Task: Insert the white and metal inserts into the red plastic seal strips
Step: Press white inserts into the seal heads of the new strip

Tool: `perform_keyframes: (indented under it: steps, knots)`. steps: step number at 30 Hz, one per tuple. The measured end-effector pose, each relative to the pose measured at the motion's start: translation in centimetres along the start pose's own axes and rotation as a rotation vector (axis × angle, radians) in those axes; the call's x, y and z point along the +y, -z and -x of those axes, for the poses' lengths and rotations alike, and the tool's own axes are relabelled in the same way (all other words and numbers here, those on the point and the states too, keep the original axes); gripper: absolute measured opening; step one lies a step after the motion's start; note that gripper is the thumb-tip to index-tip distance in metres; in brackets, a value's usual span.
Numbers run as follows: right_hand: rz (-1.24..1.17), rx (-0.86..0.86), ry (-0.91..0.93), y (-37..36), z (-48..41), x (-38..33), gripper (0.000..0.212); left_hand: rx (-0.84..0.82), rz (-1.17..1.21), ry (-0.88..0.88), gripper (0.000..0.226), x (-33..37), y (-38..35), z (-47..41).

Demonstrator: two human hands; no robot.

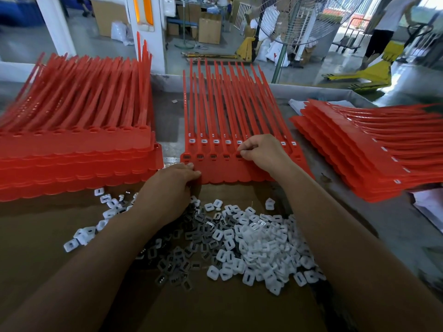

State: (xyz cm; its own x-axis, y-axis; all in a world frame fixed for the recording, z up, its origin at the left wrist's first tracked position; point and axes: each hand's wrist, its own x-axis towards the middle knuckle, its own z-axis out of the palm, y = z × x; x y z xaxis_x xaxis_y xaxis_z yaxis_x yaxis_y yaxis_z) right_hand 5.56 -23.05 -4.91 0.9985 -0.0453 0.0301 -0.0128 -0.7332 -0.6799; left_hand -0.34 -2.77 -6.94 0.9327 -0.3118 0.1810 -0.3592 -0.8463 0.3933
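Observation:
A sheet of joined red seal strips (220,168) lies in front of me, tails pointing away. Its front row of sockets holds dark metal inserts (200,156); the row of a sheet behind shows white inserts (215,141). My right hand (261,152) pinches a small insert at a socket near the middle of the front row. My left hand (172,185) grips the sheet's near left corner, thumb on top. Loose white inserts (261,245) and dark metal inserts (182,255) lie heaped on cardboard between my forearms.
A tall stack of red strip sheets (76,144) stands at the left, another stack (374,152) at the right. Brown cardboard (48,248) covers the near table. Beyond the table are a fan (297,20), pallet jacks and a person (386,27).

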Motion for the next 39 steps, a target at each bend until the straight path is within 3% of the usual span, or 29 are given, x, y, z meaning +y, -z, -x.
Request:
perform_keyframes:
  steps: [8, 15, 28, 39]
  knots:
    - [0.03, -0.167, 0.219, 1.6, 4.7, -1.9, 0.021, -0.009, 0.002, 0.007, 0.053, 0.0, 0.0, -0.2]
    - [0.187, -0.444, 0.438, 0.3, 7.9, -3.6, 0.013, -0.002, 0.003, 0.023, 0.051, -0.1, -0.2, -0.5]
    - [0.286, -0.577, 0.355, 0.6, 8.5, -3.4, 0.003, 0.005, 0.015, 0.014, 0.051, 0.0, -0.3, -0.4]
    - [0.099, -0.569, 0.263, 1.6, 8.6, -3.2, 0.013, 0.005, -0.002, 0.012, 0.053, -0.1, -0.5, -0.6]
